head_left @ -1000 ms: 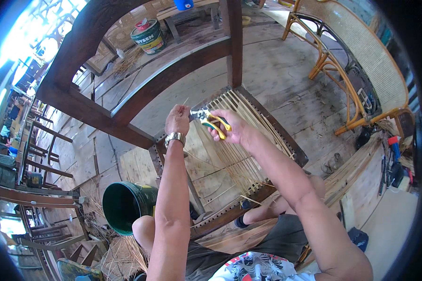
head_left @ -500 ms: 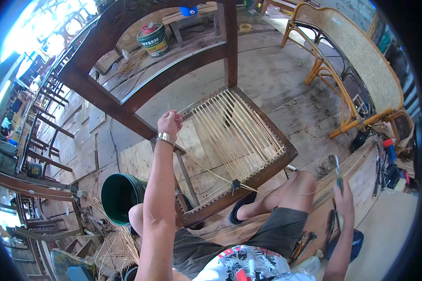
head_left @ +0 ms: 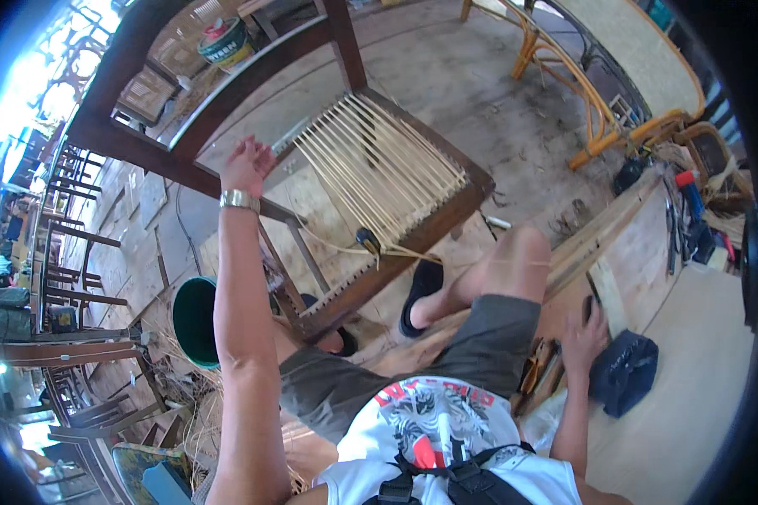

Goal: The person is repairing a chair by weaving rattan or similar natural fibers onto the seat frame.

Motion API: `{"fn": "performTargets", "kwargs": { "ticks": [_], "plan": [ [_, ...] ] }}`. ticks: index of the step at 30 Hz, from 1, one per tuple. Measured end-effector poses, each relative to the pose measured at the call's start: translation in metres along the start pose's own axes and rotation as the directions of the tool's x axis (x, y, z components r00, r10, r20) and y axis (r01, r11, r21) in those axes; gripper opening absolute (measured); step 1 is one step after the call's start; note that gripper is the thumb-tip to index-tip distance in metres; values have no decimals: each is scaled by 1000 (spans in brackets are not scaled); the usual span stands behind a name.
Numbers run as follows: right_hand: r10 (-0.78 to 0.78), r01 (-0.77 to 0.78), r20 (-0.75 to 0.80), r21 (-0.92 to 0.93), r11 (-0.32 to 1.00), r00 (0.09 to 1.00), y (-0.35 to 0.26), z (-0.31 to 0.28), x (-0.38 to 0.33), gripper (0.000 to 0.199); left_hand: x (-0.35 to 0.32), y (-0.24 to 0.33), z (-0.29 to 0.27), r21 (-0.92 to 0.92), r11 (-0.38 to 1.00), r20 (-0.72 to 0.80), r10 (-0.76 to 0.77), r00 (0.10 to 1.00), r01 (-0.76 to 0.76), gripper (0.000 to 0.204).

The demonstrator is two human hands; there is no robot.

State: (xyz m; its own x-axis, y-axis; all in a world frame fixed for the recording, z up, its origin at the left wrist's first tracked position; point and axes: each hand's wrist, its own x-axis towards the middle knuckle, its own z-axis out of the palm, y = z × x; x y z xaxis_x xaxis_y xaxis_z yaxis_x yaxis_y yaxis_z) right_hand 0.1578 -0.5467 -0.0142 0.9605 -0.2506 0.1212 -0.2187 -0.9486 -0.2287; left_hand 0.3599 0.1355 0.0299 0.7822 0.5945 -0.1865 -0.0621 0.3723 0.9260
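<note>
Cane strands of the half-woven chair seat run lengthwise just right of the left hand, which is closed on the dark chair frame. Right hand sits well apart, low on the wooden bench; its grip cannot be told.

chair frame dark brown | cane strands pale yellow | bucket green

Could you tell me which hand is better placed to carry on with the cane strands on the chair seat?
Left, I would judge: the left hand rests on the chair frame beside the cane strands, while the right hand is down by the dark pouch.
</note>
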Motion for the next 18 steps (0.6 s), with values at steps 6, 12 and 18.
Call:
{"fn": "performTargets", "kwargs": {
  "ticks": [6, 12, 18],
  "plan": [
    [-678, 648, -100, 423, 633, 728, -174, 3, 82, 76, -27, 41, 79, -58, 992, 132, -105, 986, 114, 18],
    [-751, 216, 353, 813, 541, 558, -241, 37, 116, 23, -46, 97, 108, -277, 961, 536, 131, 834, 27, 21],
    [-661, 256, 144, 845, 469, 737, -244, -5, 182, 28, -52, 122, 92, -134, 978, 209, 189, 960, -163, 17]
  ]
}}
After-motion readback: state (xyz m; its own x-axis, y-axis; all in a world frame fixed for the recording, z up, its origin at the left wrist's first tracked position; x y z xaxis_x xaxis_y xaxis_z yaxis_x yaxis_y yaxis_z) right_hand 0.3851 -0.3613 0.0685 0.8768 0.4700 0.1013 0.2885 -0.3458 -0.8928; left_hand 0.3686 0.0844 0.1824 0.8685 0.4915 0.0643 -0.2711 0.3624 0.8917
